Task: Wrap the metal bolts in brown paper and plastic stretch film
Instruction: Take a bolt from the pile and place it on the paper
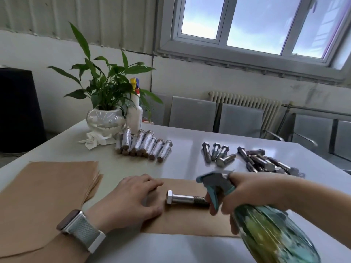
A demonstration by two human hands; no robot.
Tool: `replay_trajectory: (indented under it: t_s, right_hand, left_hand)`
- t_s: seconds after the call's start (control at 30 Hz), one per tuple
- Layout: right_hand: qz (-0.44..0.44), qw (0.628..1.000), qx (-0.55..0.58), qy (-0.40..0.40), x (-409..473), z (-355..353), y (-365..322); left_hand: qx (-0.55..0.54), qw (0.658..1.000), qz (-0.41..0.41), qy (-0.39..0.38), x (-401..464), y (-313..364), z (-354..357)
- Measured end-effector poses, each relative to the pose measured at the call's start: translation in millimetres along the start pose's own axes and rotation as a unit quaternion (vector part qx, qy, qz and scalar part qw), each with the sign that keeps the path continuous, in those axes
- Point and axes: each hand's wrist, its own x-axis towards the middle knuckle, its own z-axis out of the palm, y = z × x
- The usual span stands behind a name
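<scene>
Brown paper sheet (182,221) lies flat on the white worktop (190,145), one bare bolt (187,199) on it, head pointing left. Left hand (131,200) is spread, palm down on the sheet's left end. Right hand (245,194) grips a teal spray bottle (266,230) over the bolt's threaded end; blurred, so finger on trigger is probable only. Wrapped bolts (144,145) sit in a row behind, loose bolts (252,160) to the right, paper stack (47,196) at left.

spray bottle (273,232) motion-blurred, base cut off, bolt (187,199) tip hidden
</scene>
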Motion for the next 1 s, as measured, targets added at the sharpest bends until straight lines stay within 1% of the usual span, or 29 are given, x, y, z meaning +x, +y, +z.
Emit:
replay_trajectory:
  t_s: [0.17, 0.23, 0.3, 0.4, 0.57, 0.73, 0.8, 1.0]
  right_hand:
    - [0.036, 0.999, -0.006, -0.020, 1.6, 8.2, -7.9]
    - [0.051, 0.998, 0.025, -0.023, 4.0, 10.3, -9.9]
    - [0.069, 0.995, 0.056, -0.043, 4.9, 12.3, -11.5]
    - [0.086, 0.993, 0.060, -0.061, 6.0, 14.4, -12.4]
    - [0.100, 0.992, 0.062, -0.036, 6.5, 13.1, -10.1]
    - [0.084, 0.991, 0.076, -0.065, -3.0, 5.1, -0.8]
    - [0.081, 0.992, 0.078, -0.059, -7.1, 2.1, 4.1]
    - [0.117, 0.990, 0.074, -0.028, -10.9, 1.3, 14.8]
  left_hand:
    - [0.002, 1.000, -0.001, -0.008, 0.1, -2.3, 1.0]
    - [0.002, 1.000, -0.001, -0.014, 0.9, -3.1, 1.8]
    - [0.000, 1.000, -0.003, -0.017, 1.4, -3.5, 2.1]
    - [0.003, 1.000, -0.002, -0.017, 1.3, -3.4, 1.9]
    - [0.005, 1.000, -0.004, -0.017, 0.3, -0.2, -0.9]
    - [0.002, 1.000, -0.003, -0.015, -0.9, 1.8, -1.8]
    - [0.001, 1.000, -0.003, -0.017, -0.7, 2.4, -2.1]
    - [0.001, 1.000, -0.004, -0.020, -1.2, 2.9, -3.1]
